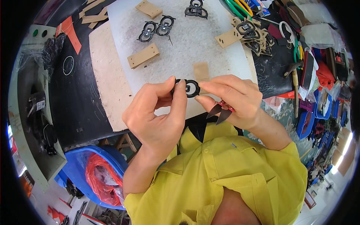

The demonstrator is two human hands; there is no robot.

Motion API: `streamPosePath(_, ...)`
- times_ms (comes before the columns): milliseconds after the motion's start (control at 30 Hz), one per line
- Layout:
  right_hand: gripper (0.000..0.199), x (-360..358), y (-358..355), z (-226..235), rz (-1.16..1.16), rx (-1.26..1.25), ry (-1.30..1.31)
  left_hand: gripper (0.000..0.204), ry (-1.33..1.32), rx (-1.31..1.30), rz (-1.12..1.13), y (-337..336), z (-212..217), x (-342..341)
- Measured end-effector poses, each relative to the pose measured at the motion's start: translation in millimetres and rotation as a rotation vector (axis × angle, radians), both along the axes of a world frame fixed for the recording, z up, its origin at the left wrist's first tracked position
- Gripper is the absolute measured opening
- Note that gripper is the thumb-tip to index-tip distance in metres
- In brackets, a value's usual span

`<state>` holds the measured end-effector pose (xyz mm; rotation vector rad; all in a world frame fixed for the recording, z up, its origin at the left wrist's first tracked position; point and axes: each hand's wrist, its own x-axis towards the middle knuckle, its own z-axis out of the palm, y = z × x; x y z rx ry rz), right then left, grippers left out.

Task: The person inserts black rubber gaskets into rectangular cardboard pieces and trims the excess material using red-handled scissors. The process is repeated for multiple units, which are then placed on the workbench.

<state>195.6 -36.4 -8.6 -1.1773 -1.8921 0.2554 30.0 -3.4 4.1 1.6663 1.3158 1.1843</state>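
Note:
A small black double-ring plastic piece [193,90] is held up over the near edge of the work sheet. My left hand [155,107] pinches its left end between thumb and fingers. At its right end, the thumb and index finger of my right hand [238,99] close on it. Small thread snips [222,112] with red handles and dark blades are tucked in my right hand, blades hanging below the palm. Just beyond the fingers lies a tan strip [201,70]. More tan strips [143,56] and similar black pieces [156,29] lie farther back.
A white translucent sheet [123,22] covers a pale board [105,75] on the black table [75,101]. Black pieces and tan strips are heaped [258,39] at the far right. A hammer [294,77] lies at the right edge. A blue bin [71,165] stands lower left.

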Motion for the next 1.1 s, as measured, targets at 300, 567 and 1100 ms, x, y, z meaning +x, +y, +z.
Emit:
streamPosePath(300, 0.028, 10.9, 11.5, 5.9, 0.176, 0.01, -0.108, 0.033, -0.401, -0.694, -0.378, 5.2, -4.4, -12.2)
streamPosePath(567, 0.019, 4.9, 5.5, 19.9, -0.08, -0.545, 0.258, 0.018, -0.428, -0.567, -0.119, -4.0, -3.3, -3.5)
streamPosePath(1100, 0.034, 2.6, -28.7, -7.6, 0.013, 0.03, -0.097, 0.016, -0.073, -0.198, -0.03, -24.8, -9.9, 4.2)
